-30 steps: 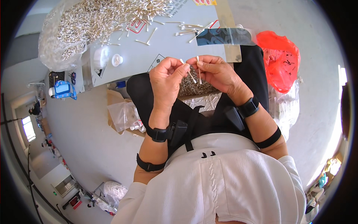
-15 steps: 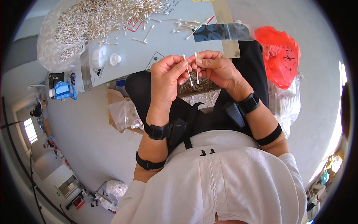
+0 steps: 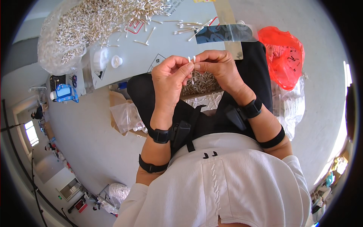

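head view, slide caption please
Left hand and right hand pinching cotton swabs side by side, a swab pile on the grey tabletop beyond.

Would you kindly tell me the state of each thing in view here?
Left hand: closed in a pinch.
Right hand: closed in a pinch.
Held swabs: one in each hand, upper tips close together.
Clear bag: open, swabs spilling out.
Loose swabs: scattered.
Swab box: open, swabs inside.
Floor carton: open, holding clear plastic.
Red bag: crumpled.
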Demonstrator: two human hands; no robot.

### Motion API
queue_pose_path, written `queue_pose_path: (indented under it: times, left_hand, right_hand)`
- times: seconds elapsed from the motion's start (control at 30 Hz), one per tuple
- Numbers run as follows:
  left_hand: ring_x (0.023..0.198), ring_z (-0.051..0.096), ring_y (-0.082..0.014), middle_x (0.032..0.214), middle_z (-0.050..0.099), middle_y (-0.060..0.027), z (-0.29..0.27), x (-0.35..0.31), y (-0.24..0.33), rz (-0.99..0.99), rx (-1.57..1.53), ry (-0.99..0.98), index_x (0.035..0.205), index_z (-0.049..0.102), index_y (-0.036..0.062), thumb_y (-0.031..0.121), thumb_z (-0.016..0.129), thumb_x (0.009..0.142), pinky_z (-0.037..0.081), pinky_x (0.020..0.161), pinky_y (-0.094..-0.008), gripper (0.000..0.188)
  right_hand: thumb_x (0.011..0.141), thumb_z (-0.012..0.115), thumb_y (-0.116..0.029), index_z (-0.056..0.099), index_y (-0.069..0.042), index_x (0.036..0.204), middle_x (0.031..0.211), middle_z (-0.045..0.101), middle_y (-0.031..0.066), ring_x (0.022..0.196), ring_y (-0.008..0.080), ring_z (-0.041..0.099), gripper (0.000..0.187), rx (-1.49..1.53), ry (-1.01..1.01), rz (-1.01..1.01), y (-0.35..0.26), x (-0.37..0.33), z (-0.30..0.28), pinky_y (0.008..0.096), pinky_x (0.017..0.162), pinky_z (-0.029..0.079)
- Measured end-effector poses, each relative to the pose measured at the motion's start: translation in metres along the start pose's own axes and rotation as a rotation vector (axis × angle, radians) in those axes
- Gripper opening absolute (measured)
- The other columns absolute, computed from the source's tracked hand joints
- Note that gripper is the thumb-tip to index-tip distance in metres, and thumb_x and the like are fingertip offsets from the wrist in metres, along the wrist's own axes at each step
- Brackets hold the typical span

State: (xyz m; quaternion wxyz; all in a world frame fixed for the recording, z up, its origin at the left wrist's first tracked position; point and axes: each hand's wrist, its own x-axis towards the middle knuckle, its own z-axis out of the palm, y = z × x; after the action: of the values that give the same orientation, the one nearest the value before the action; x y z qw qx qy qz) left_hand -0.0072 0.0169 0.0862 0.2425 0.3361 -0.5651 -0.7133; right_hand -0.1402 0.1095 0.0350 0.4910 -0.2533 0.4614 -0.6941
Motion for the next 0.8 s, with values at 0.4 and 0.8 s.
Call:
queue_pose_path:
  times: [0.4, 0.8]
  left_hand:
    - [0.063, 0.055, -0.0046, 0.079, 0.063, -0.0011, 0.005, -0.005, -0.002, 0.306, 0.333, 0.051, 0.086, 0.065, -0.0014, -0.003, 0.072, 0.083, 0.044, 0.056, -0.019, 0.008]
    - [0.068, 0.056, -0.0083, 0.08, 0.061, -0.0037, 0.01, -0.006, 0.0, 0.461, 0.443, 0.093, 0.086, 0.063, -0.001, -0.005, 0.073, 0.08, 0.047, 0.06, -0.0226, 0.012]
  right_hand:
    - [0.082, 0.07, 0.003, 0.071, 0.001, 0.095, 0.086, 0.07, 0.0064, 0.078, 0.0135, 0.065, 0.013, -0.376, 0.148, -0.401, -0.011, -0.009, 0.016, 0.0252, 0.072, 0.052]
    - [0.08, 0.067, 0.008, 0.07, -0.002, 0.101, 0.084, 0.068, 0.0099, 0.074, 0.0218, 0.066, 0.024, -0.593, 0.134, -0.612, -0.02, -0.01, 0.018, 0.0289, 0.066, 0.053]
